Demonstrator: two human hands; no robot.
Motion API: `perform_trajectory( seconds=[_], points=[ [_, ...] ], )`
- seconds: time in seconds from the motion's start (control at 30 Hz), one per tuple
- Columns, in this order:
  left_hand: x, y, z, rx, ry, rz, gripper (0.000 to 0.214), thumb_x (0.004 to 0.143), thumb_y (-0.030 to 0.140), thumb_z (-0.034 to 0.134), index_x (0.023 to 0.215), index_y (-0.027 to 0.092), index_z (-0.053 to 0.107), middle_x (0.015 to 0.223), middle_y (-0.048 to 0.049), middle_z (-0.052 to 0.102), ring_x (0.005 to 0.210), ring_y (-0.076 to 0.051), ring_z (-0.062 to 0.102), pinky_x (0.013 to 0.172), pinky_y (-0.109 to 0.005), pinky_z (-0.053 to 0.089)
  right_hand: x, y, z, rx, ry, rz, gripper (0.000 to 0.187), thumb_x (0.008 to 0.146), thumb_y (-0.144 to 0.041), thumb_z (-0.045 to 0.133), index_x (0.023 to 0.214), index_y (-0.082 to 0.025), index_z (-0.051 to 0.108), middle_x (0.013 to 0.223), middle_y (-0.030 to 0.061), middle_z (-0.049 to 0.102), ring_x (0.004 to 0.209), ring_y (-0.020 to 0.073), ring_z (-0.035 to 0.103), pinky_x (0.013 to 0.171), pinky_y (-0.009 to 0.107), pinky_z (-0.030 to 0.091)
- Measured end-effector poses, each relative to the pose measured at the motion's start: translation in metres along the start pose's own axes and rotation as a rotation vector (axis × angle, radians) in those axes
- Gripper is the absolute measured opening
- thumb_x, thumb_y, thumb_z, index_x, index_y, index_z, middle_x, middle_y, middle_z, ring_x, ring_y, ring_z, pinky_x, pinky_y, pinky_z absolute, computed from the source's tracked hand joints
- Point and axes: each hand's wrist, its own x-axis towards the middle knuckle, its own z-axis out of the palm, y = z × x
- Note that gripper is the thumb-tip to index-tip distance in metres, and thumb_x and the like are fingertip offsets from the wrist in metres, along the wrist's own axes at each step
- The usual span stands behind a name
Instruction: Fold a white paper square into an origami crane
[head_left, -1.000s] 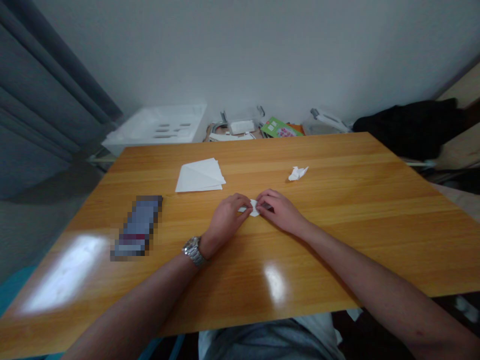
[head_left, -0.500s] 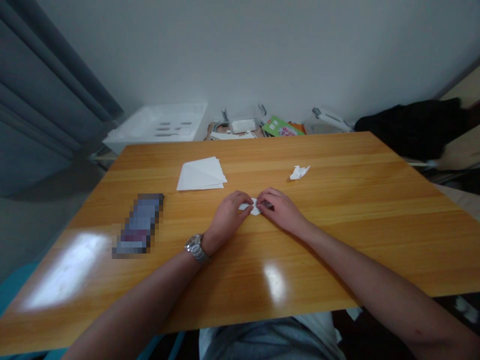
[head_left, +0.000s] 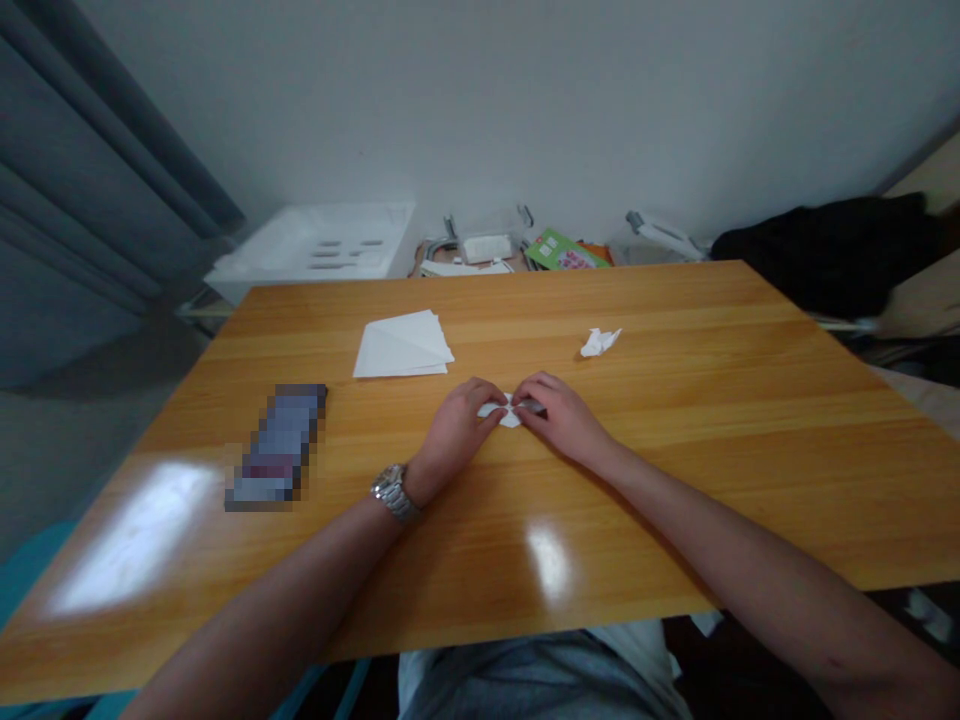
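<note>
A small folded piece of white paper (head_left: 510, 419) lies on the wooden table between my two hands. My left hand (head_left: 466, 420) pinches its left side between thumb and fingers, with a metal watch (head_left: 393, 491) on that wrist. From the other side my right hand (head_left: 559, 412) grips the paper's right part, thumb and fingertips close to the middle. Fingers cover much of the paper, so its exact folded shape is hard to make out. Beyond my right hand sits a small folded white paper figure (head_left: 600, 342).
White paper sheets (head_left: 403, 345) lie stacked at the back left of the table (head_left: 675, 520). A pixelated phone-like object (head_left: 277, 445) is nearer on the left. Behind the far edge are a white tray (head_left: 307, 245), a green booklet (head_left: 561, 250) and black cloth (head_left: 817, 255).
My right fingers have shifted slightly on the paper, and a bit more of its middle shows between the fingertips. Both hands stay in nearly the same place.
</note>
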Motion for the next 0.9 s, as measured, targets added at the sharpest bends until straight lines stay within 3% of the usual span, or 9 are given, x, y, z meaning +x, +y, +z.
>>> perform_trajectory(
  seconds=[0.37,0.6,0.83,0.9],
  points=[
    [0.002,-0.009,-0.002,-0.003,-0.054,0.098,0.014,0.096,0.013,0.058,0.106,0.019,0.067,0.109,-0.0056,0.067,0.106,-0.021,0.062,0.098,-0.038,0.05,-0.001,0.0,0.0,0.005,-0.014,0.017,0.01,0.094,-0.015,0.064,0.103,-0.019,0.067,0.104,0.0087,0.063,0.101,0.0241,0.06,0.091,0.037,0.048],
    [-0.001,-0.003,-0.008,0.09,-0.104,0.148,0.019,0.1,0.015,0.052,0.113,0.019,0.066,0.114,-0.0072,0.068,0.109,-0.021,0.063,0.1,-0.038,0.051,-0.001,0.0,0.0,0.008,-0.02,0.02,0.013,0.095,-0.015,0.063,0.106,-0.019,0.068,0.106,0.0088,0.063,0.103,0.0242,0.06,0.093,0.039,0.048],
    [-0.016,-0.008,-0.021,0.252,-0.189,0.282,0.031,0.104,0.021,0.047,0.129,0.024,0.064,0.137,-0.0073,0.064,0.119,-0.02,0.065,0.1,-0.034,0.056,-0.002,0.003,0.002,0.004,0.007,-0.003,0.013,0.095,-0.018,0.063,0.107,-0.022,0.068,0.107,0.008,0.064,0.104,0.0242,0.06,0.093,0.04,0.049],
    [-0.019,-0.01,-0.025,0.336,-0.234,0.343,0.037,0.102,0.018,0.049,0.136,0.025,0.062,0.144,-0.0082,0.06,0.123,-0.022,0.064,0.103,-0.038,0.055,-0.003,0.003,0.002,-0.025,0.02,-0.008,0.014,0.095,-0.02,0.064,0.109,-0.022,0.069,0.107,0.0082,0.064,0.104,0.0247,0.059,0.094,0.041,0.048]
  ],
)
